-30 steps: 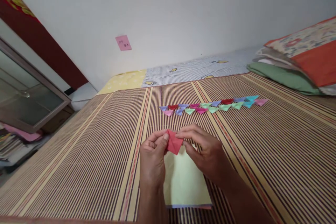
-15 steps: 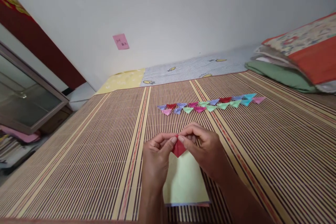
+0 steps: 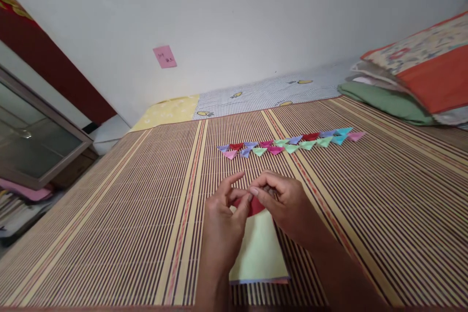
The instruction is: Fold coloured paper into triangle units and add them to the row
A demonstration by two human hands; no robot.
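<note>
A small piece of folded red paper [image 3: 256,207] is pinched between my two hands, its upper part hidden by the fingers. My left hand [image 3: 226,209] grips it with thumb and a bent finger while the index finger sticks up, off the paper. On the other side my right hand [image 3: 285,202] pinches the top edge between thumb and index finger. Just below lies a stack of paper sheets with a pale yellow-green one on top [image 3: 259,251]; blue and reddish edges show at its near side. Beyond the hands, several folded paper triangles [image 3: 291,148] of many colours lie in two rows.
Everything lies on a striped bamboo mat [image 3: 127,219]. Folded bedding [image 3: 431,80] is piled at the far right against the wall. A pink note [image 3: 165,57] hangs on the wall. At left stands a glass-fronted cabinet [image 3: 32,131].
My left index finger has lifted off the red paper and points up. The red paper's lower edge now looks rounded rather than pointed. The view has shifted slightly.
</note>
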